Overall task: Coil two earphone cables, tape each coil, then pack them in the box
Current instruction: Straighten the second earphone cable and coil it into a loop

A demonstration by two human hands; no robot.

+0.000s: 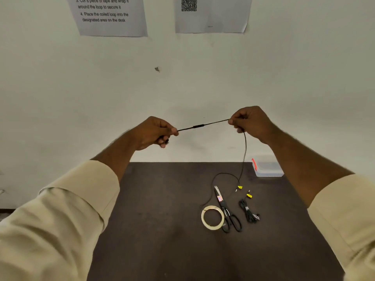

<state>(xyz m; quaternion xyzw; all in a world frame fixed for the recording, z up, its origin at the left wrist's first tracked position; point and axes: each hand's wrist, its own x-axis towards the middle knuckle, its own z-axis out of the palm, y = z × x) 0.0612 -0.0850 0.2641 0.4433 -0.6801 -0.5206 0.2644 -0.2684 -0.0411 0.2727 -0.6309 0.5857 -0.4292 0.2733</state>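
Above the desk (162, 230), my left hand (154, 132) and right hand (249, 122) each pinch the earphone cable (199, 125), stretched taut between them, its tail hanging to the desk. I judge coiling is starting; looping comes next.

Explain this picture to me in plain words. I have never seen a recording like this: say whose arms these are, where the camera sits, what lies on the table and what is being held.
There is no machine here. A camera worn on a person's head looks forward and down at their own arms. The left hand and right hand pinch a black earphone cable, stretched taut between them above a dark table; the cable's free end trails down to the table. On the table lie a roll of clear tape, black scissors, a second earphone cable already bundled, and a clear plastic box with a red clasp at the far edge. Instruction sheets hang on the wall.
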